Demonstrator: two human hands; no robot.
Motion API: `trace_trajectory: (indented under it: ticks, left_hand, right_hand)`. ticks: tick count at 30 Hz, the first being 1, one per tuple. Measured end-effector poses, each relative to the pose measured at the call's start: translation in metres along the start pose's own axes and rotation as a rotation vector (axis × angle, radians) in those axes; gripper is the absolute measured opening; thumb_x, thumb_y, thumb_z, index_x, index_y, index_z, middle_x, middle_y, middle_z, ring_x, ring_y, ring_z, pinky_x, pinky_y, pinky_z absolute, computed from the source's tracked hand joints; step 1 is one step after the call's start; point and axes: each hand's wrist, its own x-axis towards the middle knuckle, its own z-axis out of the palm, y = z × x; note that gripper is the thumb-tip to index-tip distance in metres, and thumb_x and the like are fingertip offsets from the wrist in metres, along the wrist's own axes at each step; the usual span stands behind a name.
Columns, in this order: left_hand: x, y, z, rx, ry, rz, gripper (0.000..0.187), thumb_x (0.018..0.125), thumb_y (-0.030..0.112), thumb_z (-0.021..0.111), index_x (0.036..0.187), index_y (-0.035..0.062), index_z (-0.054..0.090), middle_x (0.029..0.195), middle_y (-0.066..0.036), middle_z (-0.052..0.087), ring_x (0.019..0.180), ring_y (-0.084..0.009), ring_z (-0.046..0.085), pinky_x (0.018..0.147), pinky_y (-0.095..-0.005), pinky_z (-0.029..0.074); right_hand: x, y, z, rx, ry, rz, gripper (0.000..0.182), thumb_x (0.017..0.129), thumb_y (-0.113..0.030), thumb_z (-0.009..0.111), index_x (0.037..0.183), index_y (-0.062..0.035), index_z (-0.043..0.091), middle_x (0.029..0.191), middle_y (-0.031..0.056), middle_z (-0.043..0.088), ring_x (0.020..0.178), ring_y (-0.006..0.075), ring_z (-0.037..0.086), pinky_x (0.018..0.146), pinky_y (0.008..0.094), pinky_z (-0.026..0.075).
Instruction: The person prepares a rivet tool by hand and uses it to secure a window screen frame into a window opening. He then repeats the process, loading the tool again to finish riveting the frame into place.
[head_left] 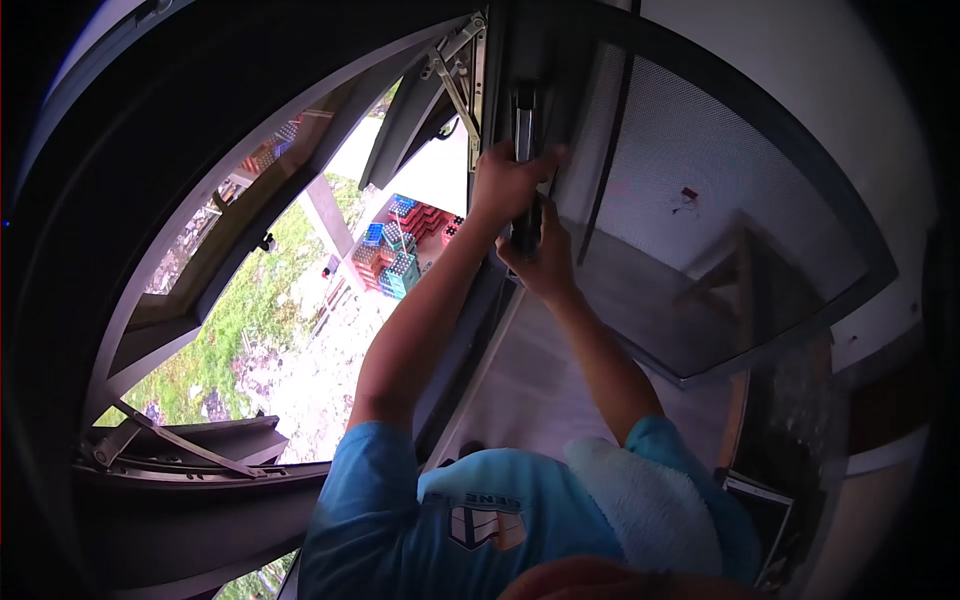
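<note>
Black strip (524, 125) (glossy) in both hands (503, 187) (545, 262).

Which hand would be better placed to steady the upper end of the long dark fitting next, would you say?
The left hand, I'd judge: it sits higher on the long dark fitting, nearer its upper end, while the right hand is lower down.

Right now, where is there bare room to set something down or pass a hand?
The floor between window frame and right forearm looks bare. A hand might pass through the opening between tilted sash and left forearm. It's crowded where left hand and right hand grip the dark fitting.
</note>
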Motion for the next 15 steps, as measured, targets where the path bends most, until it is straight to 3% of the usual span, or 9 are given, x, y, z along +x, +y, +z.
trace_trajectory:
  ticks: [3,6,7,10,12,13,14,15]
  left_hand:
    - [0.013,-0.007,0.01,0.009,0.069,0.008,0.051,0.068,0.045,0.078,0.066,-0.0029,0.062,0.061,-0.012,0.063,0.062,-0.0199,0.065,0.063,-0.0356,0.051]
    - [0.017,-0.014,0.012,0.04,0.056,0.038,0.058,0.066,0.053,0.076,0.062,-0.0029,0.061,0.062,-0.016,0.063,0.063,-0.0248,0.066,0.062,-0.038,0.051]
    - [0.009,-0.003,0.01,0.128,0.057,0.045,0.061,0.065,0.057,0.075,0.063,-0.0031,0.061,0.062,-0.017,0.063,0.064,-0.0269,0.067,0.063,-0.0386,0.051]
    - [-0.002,0.019,-0.007,0.462,0.07,0.102,0.071,0.063,0.069,0.067,0.07,-0.0023,0.063,0.067,-0.02,0.064,0.069,-0.0339,0.067,0.065,-0.0411,0.052]
    - [-0.011,0.024,-0.021,0.492,-0.016,0.103,0.071,0.065,0.069,0.066,0.074,-0.0016,0.064,0.07,-0.019,0.064,0.073,-0.033,0.067,0.068,-0.0403,0.052]
    - [-0.012,0.021,-0.023,0.503,-0.018,0.148,0.071,0.066,0.069,0.066,0.073,-0.0016,0.064,0.069,-0.018,0.065,0.072,-0.0321,0.067,0.068,-0.0396,0.052]
    - [-0.013,0.019,-0.024,0.513,-0.024,0.194,0.07,0.066,0.068,0.066,0.072,-0.0016,0.064,0.068,-0.017,0.065,0.071,-0.0311,0.067,0.068,-0.0388,0.052]
    - [-0.016,0.02,-0.026,0.516,-0.045,0.169,0.07,0.066,0.067,0.067,0.075,-0.0025,0.063,0.073,-0.019,0.066,0.075,-0.0296,0.068,0.069,-0.0372,0.052]
  right_hand:
    - [0.009,0.023,0.001,0.017,-0.056,0.106,0.063,0.072,-0.018,0.07,0.124,-0.0007,0.041,0.102,0.0206,0.057,0.098,0.0337,0.059,0.083,0.0409,0.047]
    - [0.016,0.03,-0.007,0.021,-0.056,-0.081,0.058,0.073,-0.019,0.069,0.121,0.0007,0.042,0.099,0.0202,0.058,0.095,0.0327,0.06,0.082,0.0407,0.047]
    - [0.02,0.041,-0.011,0.14,-0.158,-0.121,0.053,0.074,-0.017,0.068,0.118,0.0007,0.044,0.096,0.015,0.058,0.087,0.0295,0.061,0.078,0.0375,0.047]
    - [0.021,0.057,-0.017,0.772,-0.337,0.138,0.036,0.089,-0.029,0.054,0.112,-0.0021,0.047,0.089,0.0049,0.055,0.075,0.0144,0.056,0.07,0.0271,0.046]
    - [0.019,0.051,-0.013,0.847,-0.334,0.213,0.043,0.091,-0.044,0.049,0.112,-0.0066,0.045,0.086,0.0022,0.049,0.072,0.0099,0.05,0.064,0.025,0.043]
    - [0.021,0.058,-0.008,0.756,-0.303,0.202,0.034,0.097,-0.038,0.039,0.112,-0.0086,0.048,0.085,0.0015,0.05,0.07,0.01,0.05,0.062,0.0248,0.043]
    - [0.021,0.063,-0.005,0.827,-0.241,0.356,0.032,0.1,-0.036,0.033,0.107,-0.0096,0.049,0.083,0.001,0.05,0.068,0.01,0.049,0.061,0.0241,0.042]
    - [0.02,0.069,-0.001,0.541,-0.178,0.192,0.033,0.1,-0.037,0.034,0.104,-0.0094,0.05,0.08,0.0009,0.05,0.066,0.0099,0.049,0.059,0.024,0.042]
